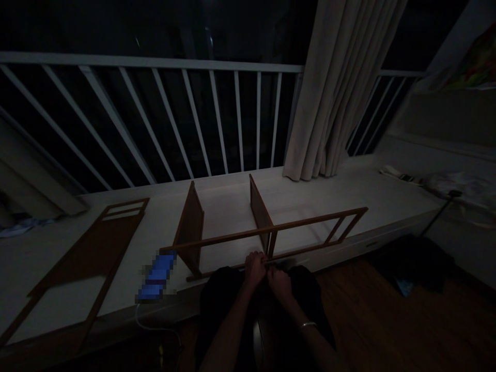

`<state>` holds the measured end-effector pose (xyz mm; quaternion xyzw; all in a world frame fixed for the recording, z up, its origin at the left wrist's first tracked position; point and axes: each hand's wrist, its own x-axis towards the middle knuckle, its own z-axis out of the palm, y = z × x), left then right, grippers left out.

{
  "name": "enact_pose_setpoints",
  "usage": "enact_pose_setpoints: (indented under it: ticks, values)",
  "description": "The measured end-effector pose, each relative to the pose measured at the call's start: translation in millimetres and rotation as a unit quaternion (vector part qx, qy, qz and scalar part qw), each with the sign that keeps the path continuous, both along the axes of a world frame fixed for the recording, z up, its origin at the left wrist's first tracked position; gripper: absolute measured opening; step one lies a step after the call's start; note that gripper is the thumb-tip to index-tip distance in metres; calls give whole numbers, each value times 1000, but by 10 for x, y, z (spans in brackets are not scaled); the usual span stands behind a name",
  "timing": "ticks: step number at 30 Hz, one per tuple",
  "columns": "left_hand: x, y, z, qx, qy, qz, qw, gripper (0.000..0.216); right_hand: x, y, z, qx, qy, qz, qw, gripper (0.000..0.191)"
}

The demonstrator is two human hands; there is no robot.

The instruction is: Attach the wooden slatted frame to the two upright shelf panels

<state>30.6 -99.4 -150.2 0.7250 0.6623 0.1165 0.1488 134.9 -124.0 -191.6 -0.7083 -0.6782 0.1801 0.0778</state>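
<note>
A brown wooden frame (225, 238) lies on its side on the white ledge, with two upright panels, a left panel (189, 225) and a middle panel (260, 209), joined to its long rails. My left hand (254, 268) is closed on the frame's lower rail, close to the foot of the middle panel. Just to its right, my right hand (279, 283) is closed with its fingertips against the same joint. Whatever is pinched there is too dark and small to make out. A bracelet (309, 324) circles my right wrist.
Another wooden frame with a panel (104, 243) lies flat at the left. A blue-screened device (157, 276), blurred, rests near the ledge (329, 195) edge, a cable (155, 327) hanging below. Behind are a white railing (186, 63) and a curtain (329, 93). Dark cloth (411, 261) lies on the floor.
</note>
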Motion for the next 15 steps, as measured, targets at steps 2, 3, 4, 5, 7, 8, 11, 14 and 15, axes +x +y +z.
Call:
enact_pose_setpoints:
  ticks: [2, 3, 4, 5, 7, 8, 11, 14, 15]
  values:
    - [-11, 14, -24, 0, -3, -3, 1000, 21, 27, -34, -34, 2, 30, 13, 999, 38]
    - [-16, 21, -39, 1, -6, -5, 1000, 21, 38, -38, -49, 4, 40, 16, 999, 38]
    - [-20, 27, -55, 2, -8, -7, 1000, 20, 47, -32, -61, 7, 47, 15, 999, 38]
    - [-23, 31, -70, 4, -11, -9, 1000, 20, 53, -18, -69, 9, 51, 11, 999, 38]
    - [-28, 37, -97, 9, -16, -13, 1000, 19, 59, 26, -78, 13, 63, 5, 998, 39]
    - [-29, 39, -108, 12, -18, -13, 1000, 19, 59, 51, -80, 15, 70, 4, 997, 39]
    - [-31, 40, -133, 17, -22, -14, 1000, 18, 52, 111, -94, 16, 85, 6, 996, 39]
    - [-30, 40, -148, 18, -25, -16, 999, 17, 40, 141, -124, 17, 93, 5, 996, 39]
    - [-29, 40, -151, 18, -25, -17, 999, 17, 35, 147, -134, 19, 94, 4, 995, 39]
